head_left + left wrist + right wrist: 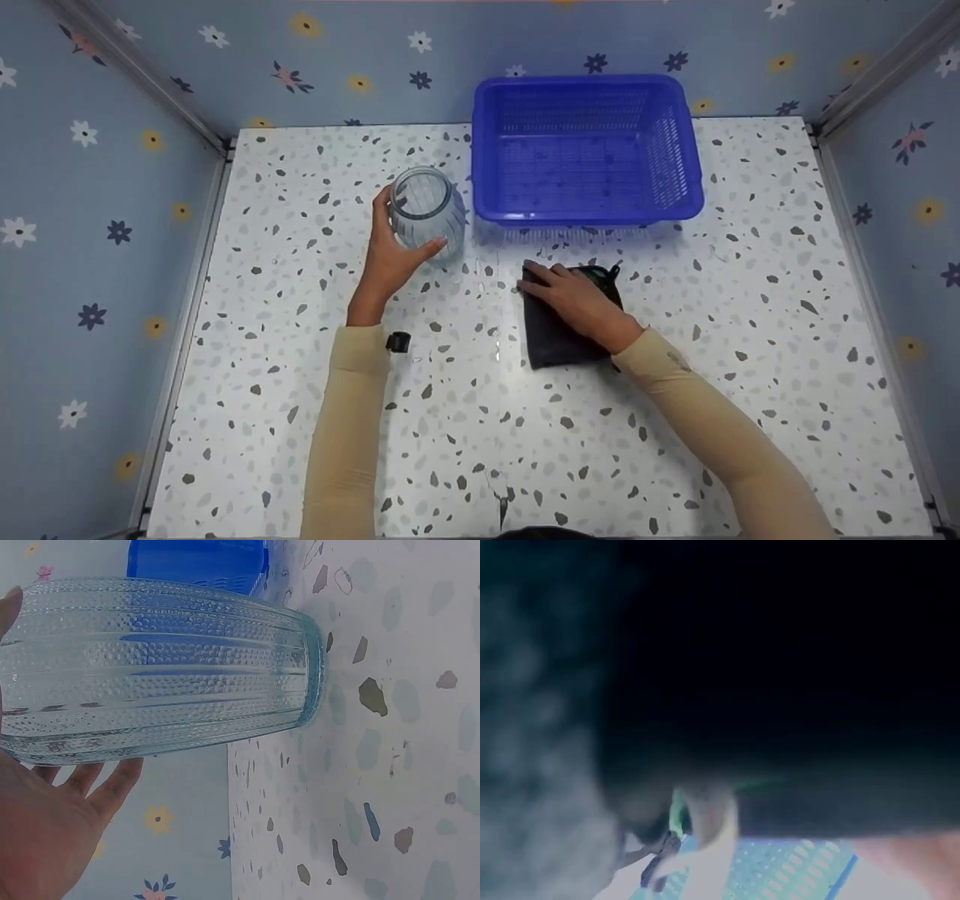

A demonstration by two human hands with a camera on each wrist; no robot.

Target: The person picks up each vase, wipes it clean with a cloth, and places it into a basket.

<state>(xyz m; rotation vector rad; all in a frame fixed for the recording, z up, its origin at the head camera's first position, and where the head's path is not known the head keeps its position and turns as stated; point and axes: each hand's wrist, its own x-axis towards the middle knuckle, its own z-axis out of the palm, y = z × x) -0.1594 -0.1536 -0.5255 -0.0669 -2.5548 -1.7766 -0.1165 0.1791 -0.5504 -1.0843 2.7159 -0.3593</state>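
Note:
In the head view my left hand (pixel 391 261) holds a ribbed clear glass jar (pixel 429 225), with the thumb on its near side and fingers round its left side. The left wrist view shows the jar's dimpled wall (pixel 172 667) close up, its base right at the tabletop. My right hand (pixel 574 300) rests across a flat black fabric item (pixel 559 341), fingers spread toward its far left corner. That item has a small loop (pixel 615 271) at its far right corner and a green patch by the hand. In the right wrist view the dark fabric (pixel 795 690) blurs most of the picture.
A blue plastic basket (pixel 487 150) with slotted walls stands at the back, right of the jar and beyond the fabric item. Flower-patterned panels (pixel 105 225) enclose the speckled white table (pixel 465 420) at left, back and right.

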